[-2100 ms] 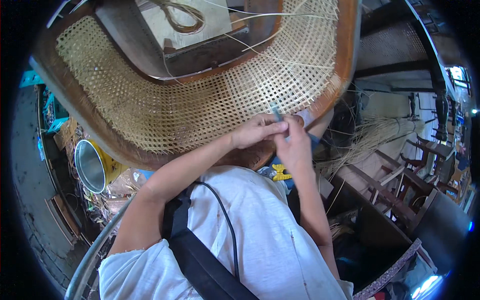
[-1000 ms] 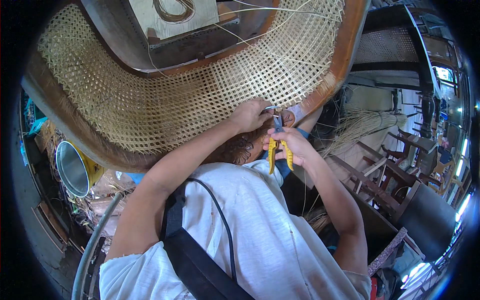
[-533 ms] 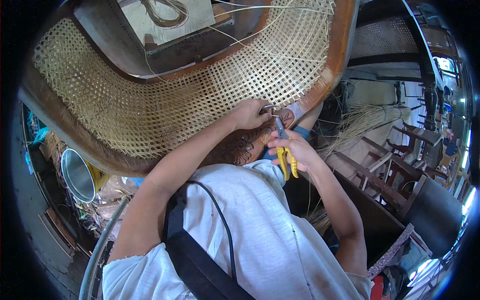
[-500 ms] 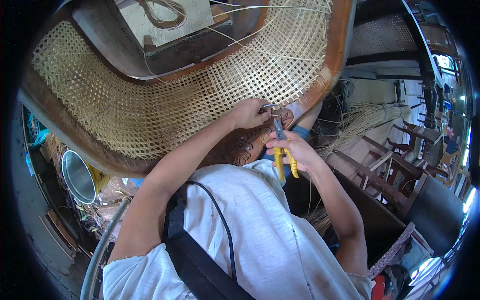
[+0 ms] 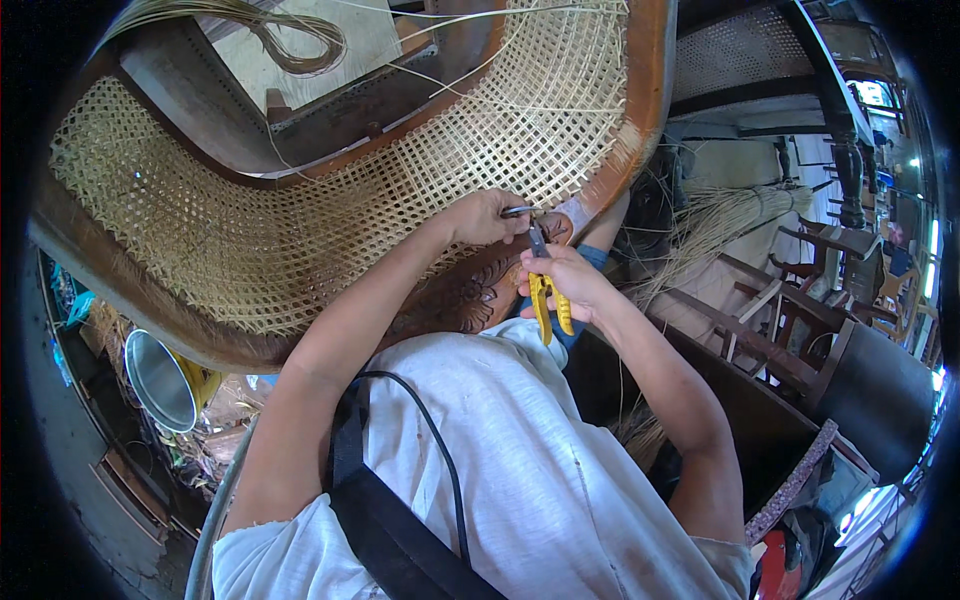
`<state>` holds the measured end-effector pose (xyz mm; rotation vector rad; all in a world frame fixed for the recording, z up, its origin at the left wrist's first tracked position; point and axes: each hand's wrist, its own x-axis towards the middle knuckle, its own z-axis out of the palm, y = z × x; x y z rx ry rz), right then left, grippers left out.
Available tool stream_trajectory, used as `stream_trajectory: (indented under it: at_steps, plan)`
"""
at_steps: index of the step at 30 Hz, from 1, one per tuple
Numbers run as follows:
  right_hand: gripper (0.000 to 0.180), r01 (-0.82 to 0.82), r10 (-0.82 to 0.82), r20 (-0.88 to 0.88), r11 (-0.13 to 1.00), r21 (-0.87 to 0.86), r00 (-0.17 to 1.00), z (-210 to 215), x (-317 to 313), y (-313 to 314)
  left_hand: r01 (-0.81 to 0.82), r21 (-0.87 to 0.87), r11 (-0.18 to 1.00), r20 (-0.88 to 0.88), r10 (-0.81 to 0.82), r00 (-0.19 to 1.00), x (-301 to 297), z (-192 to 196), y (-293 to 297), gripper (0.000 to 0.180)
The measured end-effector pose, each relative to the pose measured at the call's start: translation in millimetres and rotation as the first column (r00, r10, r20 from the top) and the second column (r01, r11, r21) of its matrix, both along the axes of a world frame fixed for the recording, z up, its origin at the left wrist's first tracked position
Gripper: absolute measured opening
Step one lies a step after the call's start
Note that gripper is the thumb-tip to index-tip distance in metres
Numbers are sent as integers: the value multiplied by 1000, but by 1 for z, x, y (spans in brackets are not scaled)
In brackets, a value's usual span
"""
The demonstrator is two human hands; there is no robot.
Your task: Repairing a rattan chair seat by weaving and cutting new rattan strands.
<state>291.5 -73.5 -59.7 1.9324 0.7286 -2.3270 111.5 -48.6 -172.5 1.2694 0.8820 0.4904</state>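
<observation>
A curved wooden chair frame (image 5: pixel 590 205) with a woven cane panel (image 5: pixel 330 215) lies across my lap, its carved lower edge toward me. My left hand (image 5: pixel 483 217) is closed at the panel's near right edge, with a thin metal tool (image 5: pixel 516 211) poking out of its fingers; the tool's kind is unclear. Just to its right, my right hand (image 5: pixel 572 282) grips yellow-handled cutting pliers (image 5: pixel 542 305). Their dark jaws point up toward my left fingertips and the wooden rim. Whatever lies between the jaws is too small to make out.
Loose cane strands (image 5: pixel 470 95) trail over the panel, and a coil of cane (image 5: pixel 305 45) lies beyond it. On the left stands a yellow bucket (image 5: pixel 165 380). At the right are a bundle of cane strands (image 5: pixel 745 215) and stacked wooden chair frames (image 5: pixel 755 345).
The pliers' handles have come closer together. Both hands and the pliers sit slightly farther left in the picture, and the chair frame appears shifted left and up.
</observation>
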Motion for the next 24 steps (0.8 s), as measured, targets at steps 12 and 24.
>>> stream_trajectory:
  at_steps: [12, 24]
  plan:
    - [24, 20, -20, -3, 954, 300, 1000, 25, 25, -17, -106, 22, 994, -150, 108, 983, 5, 18, -4, 16]
    - [26, -639, 642, 169, 626, 448, 747, 1, 51, -85, -341, -216, 915, -227, 292, 929, 16, 34, -7, 11]
